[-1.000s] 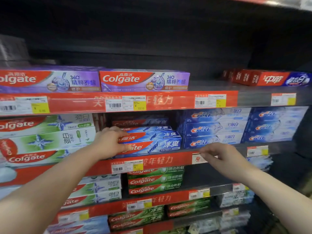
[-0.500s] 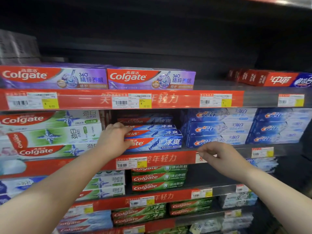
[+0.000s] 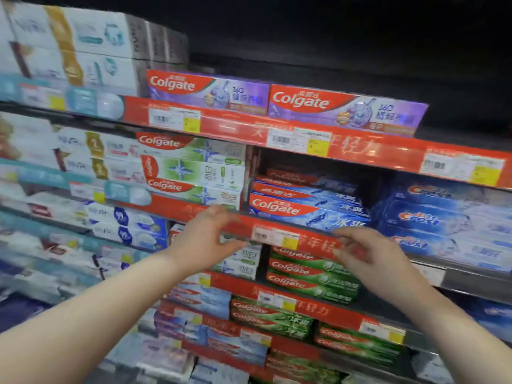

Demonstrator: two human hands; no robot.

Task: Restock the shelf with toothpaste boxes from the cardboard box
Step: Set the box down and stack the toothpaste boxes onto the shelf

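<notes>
Head camera, Mei, and both hands hang at the red shelf strip [image 3: 313, 241]; left hand [image 3: 205, 242] has fingers loosely curved, thumb under, gripping nothing I can make out; right hand [image 3: 371, 259] is slack and empty too.

Agreed, Tom; the blue Colgate boxes [image 3: 304, 209] sit stacked just behind that strip, between the green-white Colgate boxes [image 3: 194, 173] and the Crest boxes [image 3: 432, 217], with dark room above the stack; the cardboard box is out of shot.

So it's a fetch, by my reading?

I'd say so; take the next one by its long sides, logo forward; lay it flat on the stack, slide it in level, then square it flush with the front.
</notes>
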